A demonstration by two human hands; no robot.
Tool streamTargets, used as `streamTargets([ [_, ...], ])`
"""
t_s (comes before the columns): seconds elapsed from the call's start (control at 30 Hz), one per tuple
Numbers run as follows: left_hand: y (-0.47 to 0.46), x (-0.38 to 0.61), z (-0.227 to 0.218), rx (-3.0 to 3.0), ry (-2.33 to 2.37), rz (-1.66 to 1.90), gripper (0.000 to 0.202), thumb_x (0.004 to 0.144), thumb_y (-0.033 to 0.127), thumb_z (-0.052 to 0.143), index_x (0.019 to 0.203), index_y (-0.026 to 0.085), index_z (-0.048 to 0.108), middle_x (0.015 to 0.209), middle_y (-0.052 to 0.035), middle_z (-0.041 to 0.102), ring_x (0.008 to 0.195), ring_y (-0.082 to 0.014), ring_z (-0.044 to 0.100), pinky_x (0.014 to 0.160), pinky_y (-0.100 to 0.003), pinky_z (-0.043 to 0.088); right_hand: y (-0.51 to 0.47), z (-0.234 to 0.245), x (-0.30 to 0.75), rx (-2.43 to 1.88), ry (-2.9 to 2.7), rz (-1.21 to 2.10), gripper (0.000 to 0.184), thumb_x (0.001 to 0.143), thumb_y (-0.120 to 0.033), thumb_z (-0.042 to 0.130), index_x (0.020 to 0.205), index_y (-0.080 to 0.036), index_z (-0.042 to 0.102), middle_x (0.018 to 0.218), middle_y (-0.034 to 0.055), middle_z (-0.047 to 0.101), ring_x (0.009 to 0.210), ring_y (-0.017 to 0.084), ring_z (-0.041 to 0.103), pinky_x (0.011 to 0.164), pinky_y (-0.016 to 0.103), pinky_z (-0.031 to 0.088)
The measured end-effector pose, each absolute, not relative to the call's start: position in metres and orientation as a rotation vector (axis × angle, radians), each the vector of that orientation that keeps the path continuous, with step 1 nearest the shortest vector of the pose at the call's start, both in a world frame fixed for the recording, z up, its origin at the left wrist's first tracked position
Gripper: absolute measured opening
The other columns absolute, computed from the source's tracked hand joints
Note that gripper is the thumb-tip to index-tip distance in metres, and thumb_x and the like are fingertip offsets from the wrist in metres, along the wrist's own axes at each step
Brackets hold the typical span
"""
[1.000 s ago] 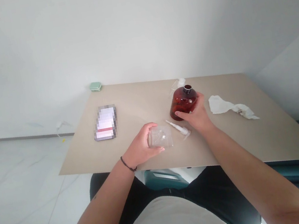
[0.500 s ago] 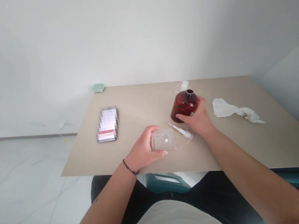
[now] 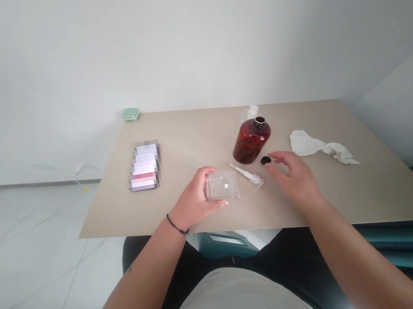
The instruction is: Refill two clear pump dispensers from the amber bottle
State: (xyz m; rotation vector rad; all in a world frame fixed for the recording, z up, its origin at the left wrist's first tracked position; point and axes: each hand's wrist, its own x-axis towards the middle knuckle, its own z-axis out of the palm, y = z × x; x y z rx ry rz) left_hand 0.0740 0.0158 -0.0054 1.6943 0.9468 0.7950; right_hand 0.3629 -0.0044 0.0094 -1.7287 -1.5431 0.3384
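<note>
Left hand has thumb and fingers pressed against the sides of a clear plastic container; from it, the uncapped red-brown bottle stands on the table at one o'clock, and a white pump lies at three. Right hand has thumb and forefinger curled at a black cap, five o'clock of the bottle; whether they pinch it cannot be determined.
</note>
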Motion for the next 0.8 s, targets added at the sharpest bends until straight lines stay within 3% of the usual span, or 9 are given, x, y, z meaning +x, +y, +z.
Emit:
streamTargets([
  [0.07, 0.016, 0.074, -0.009, 1.630, 0.907, 0.829, 0.079, 0.072, 0.035, 0.087, 0.138, 0.026, 0.044, 0.138, -0.0126, 0.059, 0.128, -0.0323, 0.061, 0.112, -0.051, 0.048, -0.018, 0.007, 0.364, -1.769, -1.655, 0.368, 0.032, 0.090, -0.051, 0.061, 0.103, -0.024, 0.073, 0.108, 0.0112, 0.072, 0.097, 0.030, 0.069, 0.080, 0.046, 0.057],
  [0.23, 0.017, 0.074, -0.013, 1.518, 0.843, 0.892, 0.080, 0.073, 0.038, 0.088, 0.139, 0.026, 0.043, 0.142, -0.0132, 0.055, 0.131, -0.0310, 0.059, 0.111, -0.048, 0.050, -0.022, -0.001, 0.353, -1.828, -1.824, 0.246, 0.031, 0.090, -0.048, 0.062, 0.100, -0.023, 0.078, 0.110, 0.0131, 0.073, 0.104, 0.035, 0.068, 0.096, 0.056, 0.051],
  [0.5, 0.023, 0.074, -0.011, 1.478, 0.843, 1.001, 0.087, 0.068, 0.052, 0.090, 0.139, 0.025, 0.047, 0.138, -0.0113, 0.058, 0.133, -0.0296, 0.056, 0.117, -0.045, 0.044, -0.015, 0.003, 0.340, -1.948, -1.875, 0.197, 0.024, 0.088, -0.045, 0.067, 0.092, -0.024, 0.077, 0.108, 0.0125, 0.074, 0.100, 0.034, 0.069, 0.095, 0.055, 0.047],
  [0.8, 0.023, 0.073, -0.012, 1.510, 0.849, 1.018, 0.094, 0.068, 0.052, 0.090, 0.145, 0.027, 0.043, 0.136, -0.0107, 0.058, 0.130, -0.0300, 0.058, 0.114, -0.047, 0.046, -0.032, 0.053, 0.354, -1.729, -1.543, 0.381, 0.025, 0.077, -0.044, 0.070, 0.095, -0.027, 0.068, 0.090, 0.0048, 0.076, 0.083, 0.027, 0.070, 0.074, 0.040, 0.054],
])
